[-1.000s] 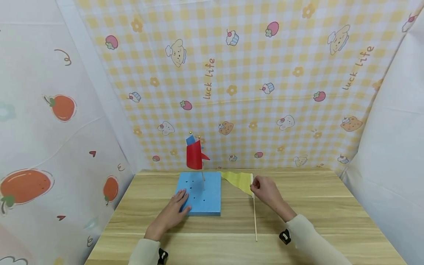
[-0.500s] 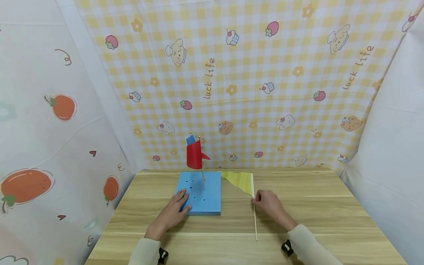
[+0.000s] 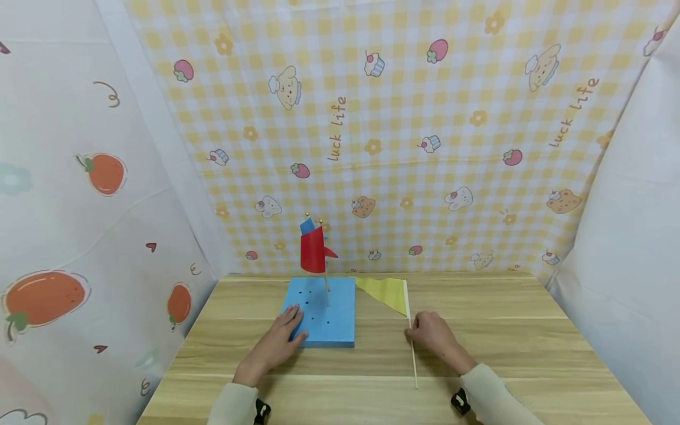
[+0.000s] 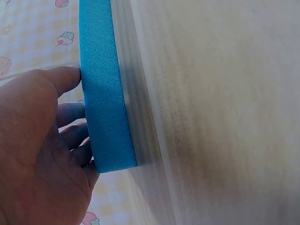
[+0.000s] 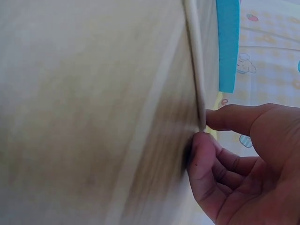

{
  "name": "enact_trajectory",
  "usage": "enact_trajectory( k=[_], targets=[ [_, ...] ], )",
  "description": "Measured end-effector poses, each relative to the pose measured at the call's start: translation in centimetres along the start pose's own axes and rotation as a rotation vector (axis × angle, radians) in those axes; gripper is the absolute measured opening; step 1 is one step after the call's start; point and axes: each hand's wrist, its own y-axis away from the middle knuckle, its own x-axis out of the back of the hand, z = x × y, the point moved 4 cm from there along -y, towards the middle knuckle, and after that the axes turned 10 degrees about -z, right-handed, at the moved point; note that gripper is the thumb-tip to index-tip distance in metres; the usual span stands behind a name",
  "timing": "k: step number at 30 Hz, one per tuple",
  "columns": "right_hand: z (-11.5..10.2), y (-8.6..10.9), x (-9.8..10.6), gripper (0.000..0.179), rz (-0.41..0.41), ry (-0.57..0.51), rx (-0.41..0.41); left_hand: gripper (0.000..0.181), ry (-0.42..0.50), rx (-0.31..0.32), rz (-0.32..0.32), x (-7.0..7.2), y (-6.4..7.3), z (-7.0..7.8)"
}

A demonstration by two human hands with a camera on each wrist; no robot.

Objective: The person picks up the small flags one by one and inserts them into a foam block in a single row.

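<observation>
In the head view my left hand [image 3: 273, 343] rests with extended fingers on the left side of a blue foam block [image 3: 339, 321], which has several small holes. The left wrist view shows the thumb and fingers along the top face of the foam block [image 4: 105, 103]. A red flag [image 3: 312, 251] on a thin stick stands in the block, with a blue flag [image 3: 306, 226] just behind it. To the right lies a yellow triangular flag [image 3: 390, 294]. Below its cloth, my right hand [image 3: 437, 335] pinches its wooden stick [image 5: 196, 56] between thumb and index finger.
All of this is on a wood-grain table [image 3: 494, 330]. A checked cloth backdrop [image 3: 404, 118] rises behind the table's far edge, and pale cloth walls flank it on both sides.
My right hand has slid down the flag from its cloth to the bare stick below. The stick's lower end has shifted slightly right. My left hand stays on the block.
</observation>
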Motion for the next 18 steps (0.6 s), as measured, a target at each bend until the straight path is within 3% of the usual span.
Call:
enact_trajectory(
  k=[6, 11, 18],
  targets=[
    [-0.14, 0.20, 0.07, 0.034, -0.035, -0.051, -0.050, 0.064, 0.009, -0.001, -0.005, 0.06, 0.07, 0.05],
    [-0.24, 0.24, 0.20, 0.040, -0.026, -0.059, -0.045, 0.064, 0.014, -0.002, -0.005, 0.15, 0.07, 0.00],
    [-0.03, 0.29, 0.35, 0.036, -0.037, -0.112, -0.070, 0.065, 0.017, -0.007, -0.013, 0.11, -0.02, -0.05]
  ],
)
